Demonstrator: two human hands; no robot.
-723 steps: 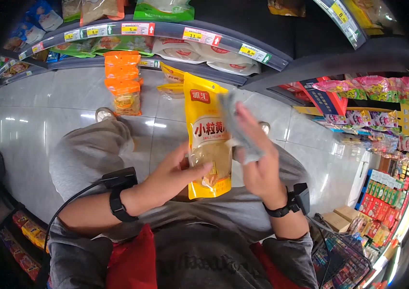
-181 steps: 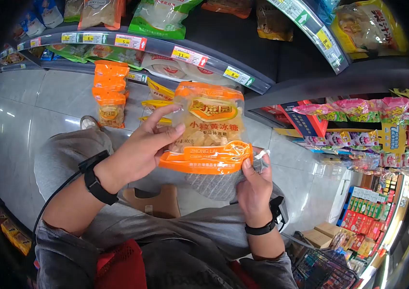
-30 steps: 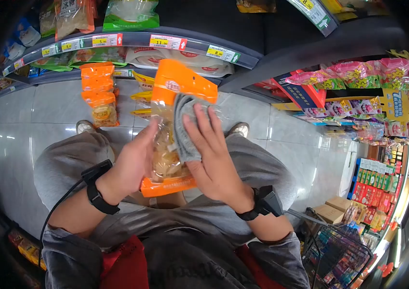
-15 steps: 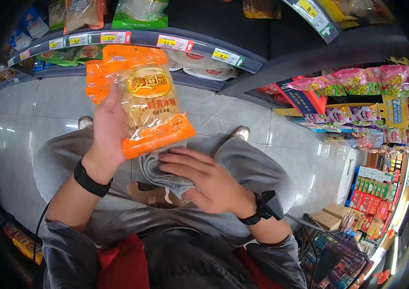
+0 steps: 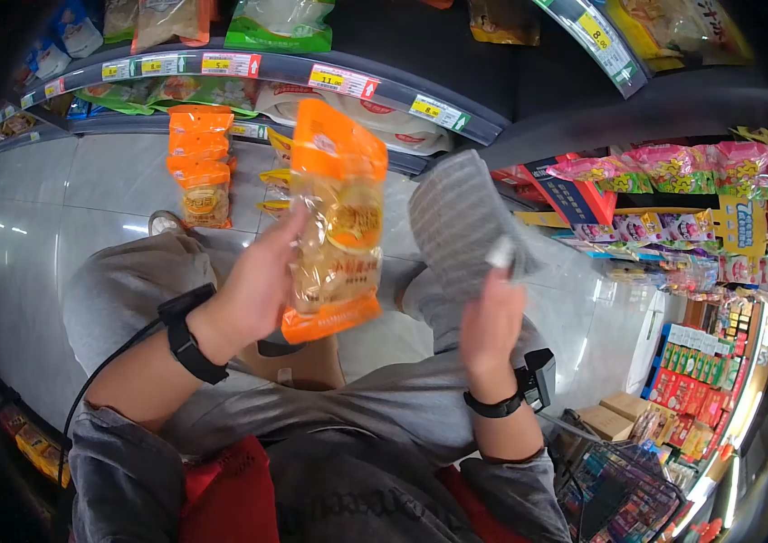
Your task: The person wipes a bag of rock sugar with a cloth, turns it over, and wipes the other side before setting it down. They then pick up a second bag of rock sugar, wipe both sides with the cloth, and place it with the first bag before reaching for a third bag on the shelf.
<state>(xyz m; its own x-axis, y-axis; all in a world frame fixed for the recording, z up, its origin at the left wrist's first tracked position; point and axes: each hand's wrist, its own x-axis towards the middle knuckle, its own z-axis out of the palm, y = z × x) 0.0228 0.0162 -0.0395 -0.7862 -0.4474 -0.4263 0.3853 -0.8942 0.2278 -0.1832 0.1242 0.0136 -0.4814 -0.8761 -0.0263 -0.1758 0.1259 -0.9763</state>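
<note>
An orange-and-clear bag of yellow rock sugar stands upright in my left hand, gripped along its left side. To the right, my right hand is closed on the lower end of a grey cloth, which fans upward, blurred by motion. A gap separates the cloth from the bag. Beyond my left hand, several similar orange bags lie overlapping in a row on the floor, with yellow packets next to them.
A shelf with price tags curves across the front, with bagged goods above and below. Pink snack packets hang at the right. A wire basket stands lower right. My knees flank a brown stool-like seat beneath me.
The grey cloth has left the bag's lower edge and swung up and right with my right hand. My left hand has shifted right and lower, turning the bag and uncovering the floor bags.
</note>
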